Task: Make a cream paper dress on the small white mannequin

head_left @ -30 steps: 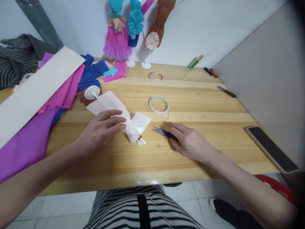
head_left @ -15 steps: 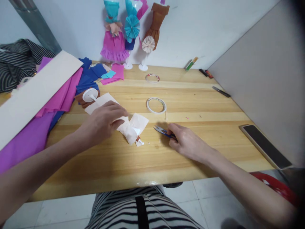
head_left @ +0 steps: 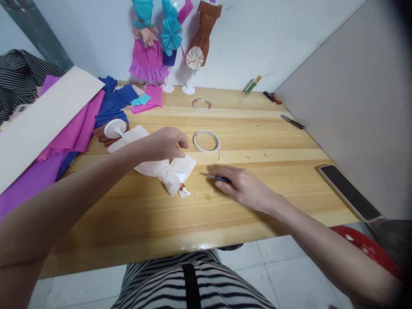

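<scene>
Right hand (head_left: 240, 186): grip closed around thread snips (head_left: 214, 177); left hand (head_left: 172, 143): empty grip, above pale crepe-paper dress (head_left: 167, 174).

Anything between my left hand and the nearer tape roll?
Nothing visible: only tabletop shows between the left hand and the nearer tape roll. The snips in the right hand sit nearer the body, outside that gap.

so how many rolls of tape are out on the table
2. The near roll lies flat on the table, just right of the left hand; the far roll lies behind it, closer to the wall. The paper pile could hide more.
</scene>
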Demonstrator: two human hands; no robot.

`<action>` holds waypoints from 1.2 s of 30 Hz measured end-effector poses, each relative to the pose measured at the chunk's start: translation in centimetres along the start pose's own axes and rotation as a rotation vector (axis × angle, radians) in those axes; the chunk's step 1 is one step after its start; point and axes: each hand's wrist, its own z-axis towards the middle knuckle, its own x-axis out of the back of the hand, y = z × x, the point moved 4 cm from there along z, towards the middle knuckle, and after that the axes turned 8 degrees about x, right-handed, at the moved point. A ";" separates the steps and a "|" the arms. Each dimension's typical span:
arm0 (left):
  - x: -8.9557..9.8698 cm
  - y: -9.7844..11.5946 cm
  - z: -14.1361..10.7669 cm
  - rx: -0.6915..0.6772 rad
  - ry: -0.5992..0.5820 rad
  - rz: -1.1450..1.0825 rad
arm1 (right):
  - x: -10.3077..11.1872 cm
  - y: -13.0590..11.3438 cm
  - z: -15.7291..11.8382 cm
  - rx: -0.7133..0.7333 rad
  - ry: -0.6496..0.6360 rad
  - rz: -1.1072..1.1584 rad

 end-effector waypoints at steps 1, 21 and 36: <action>0.1 0.1 0.0 -0.011 0.030 -0.023 | 0.0 -0.1 -0.1 0.014 0.012 -0.030; 0.2 4.3 1.7 -0.117 0.114 -0.134 | 2.6 10.0 6.5 0.386 0.208 -0.230; -0.1 2.2 1.5 0.202 0.231 -0.112 | 6.5 5.6 6.2 0.171 0.084 -0.394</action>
